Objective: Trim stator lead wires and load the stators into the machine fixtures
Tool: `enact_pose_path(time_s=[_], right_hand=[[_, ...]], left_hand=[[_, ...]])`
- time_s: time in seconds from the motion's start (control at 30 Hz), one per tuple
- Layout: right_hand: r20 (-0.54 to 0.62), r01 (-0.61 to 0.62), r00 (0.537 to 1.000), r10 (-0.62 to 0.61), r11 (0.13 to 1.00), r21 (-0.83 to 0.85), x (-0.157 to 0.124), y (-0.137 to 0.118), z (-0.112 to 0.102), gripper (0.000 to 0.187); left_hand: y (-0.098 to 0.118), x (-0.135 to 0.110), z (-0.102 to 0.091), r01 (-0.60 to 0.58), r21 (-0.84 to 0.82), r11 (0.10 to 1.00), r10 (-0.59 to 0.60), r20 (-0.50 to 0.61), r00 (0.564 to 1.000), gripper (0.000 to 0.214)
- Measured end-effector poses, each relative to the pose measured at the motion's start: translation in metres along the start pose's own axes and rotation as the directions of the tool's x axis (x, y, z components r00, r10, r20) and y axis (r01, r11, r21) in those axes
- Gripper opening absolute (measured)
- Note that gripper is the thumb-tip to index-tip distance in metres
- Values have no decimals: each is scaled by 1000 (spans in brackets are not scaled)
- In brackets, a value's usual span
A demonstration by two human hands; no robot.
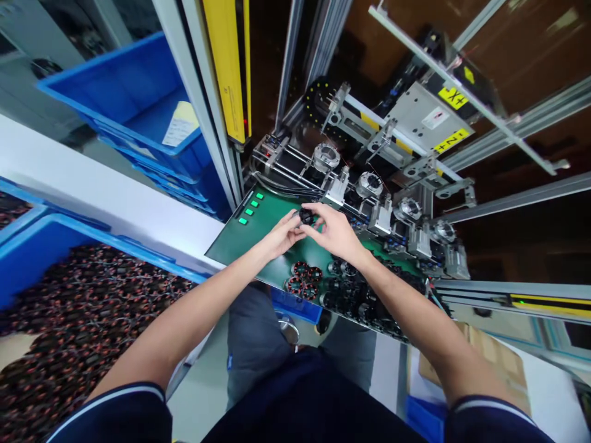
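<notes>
Both my hands meet over the green mat (226, 247), fingers wrapped round one small black round part (306, 216). My left hand (285, 234) grips it from the left and below. From the right, my right hand (333, 229) closes on it with thumb and fingers. Its finer detail is too small to make out. Just below my hands lie several motor stators with orange windings (303, 280) in a cluster. Beneath my right forearm is a crowd of black parts (351, 292), partly hidden by the arm.
Beyond the mat stands a machine with several metal round fixtures (325, 157) in a row. Lit green buttons (249, 212) sit at the mat's left. A yellow light-curtain post (226, 67) rises there. Blue bins (133, 80) stack behind; another bin (60, 224) holds many wound parts.
</notes>
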State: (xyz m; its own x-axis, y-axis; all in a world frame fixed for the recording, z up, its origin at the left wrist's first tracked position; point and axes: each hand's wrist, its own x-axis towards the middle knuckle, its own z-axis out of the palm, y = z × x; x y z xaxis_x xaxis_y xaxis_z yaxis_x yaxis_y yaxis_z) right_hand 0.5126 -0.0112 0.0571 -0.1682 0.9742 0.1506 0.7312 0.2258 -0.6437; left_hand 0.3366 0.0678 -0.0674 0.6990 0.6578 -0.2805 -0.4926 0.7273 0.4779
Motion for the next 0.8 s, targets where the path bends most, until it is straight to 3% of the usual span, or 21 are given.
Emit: enact_pose_path(time_s=[0.13, 0.3, 0.37, 0.43, 0.53, 0.67, 0.8], right_hand=[[-33, -14, 999, 12, 999, -50, 14, -5, 9, 52], [8, -30, 1000, 30, 997, -66, 47, -9, -19, 52], [-125, -70, 991, 58, 993, -97, 74, 3, -39, 57], [-306, -102, 951, 41, 977, -186, 107, 25, -60, 58], [-371, -181, 928, 26, 904, -389, 152, 57, -86, 53], [-222, -296, 954, 203, 760, -578, 182, 69, -98, 55], [-85, -274, 952, 293, 702, -657, 194, 61, -105, 54]], left_hand=[[1, -1, 3, -8, -18, 1000, 8, 19, 1000, 58], [4, 2, 5, -19, -65, 998, 19, -2, 1000, 57], [7, 1, 6, 8, -60, 998, -9, -27, 1000, 65], [10, 0, 8, 37, -39, 999, -39, -67, 997, 76], [14, -2, 12, 58, 1, 998, -58, -134, 989, 75], [14, -4, 15, 73, 24, 997, -68, -166, 984, 73], [11, -4, 14, 84, 27, 996, -79, -159, 984, 72]])
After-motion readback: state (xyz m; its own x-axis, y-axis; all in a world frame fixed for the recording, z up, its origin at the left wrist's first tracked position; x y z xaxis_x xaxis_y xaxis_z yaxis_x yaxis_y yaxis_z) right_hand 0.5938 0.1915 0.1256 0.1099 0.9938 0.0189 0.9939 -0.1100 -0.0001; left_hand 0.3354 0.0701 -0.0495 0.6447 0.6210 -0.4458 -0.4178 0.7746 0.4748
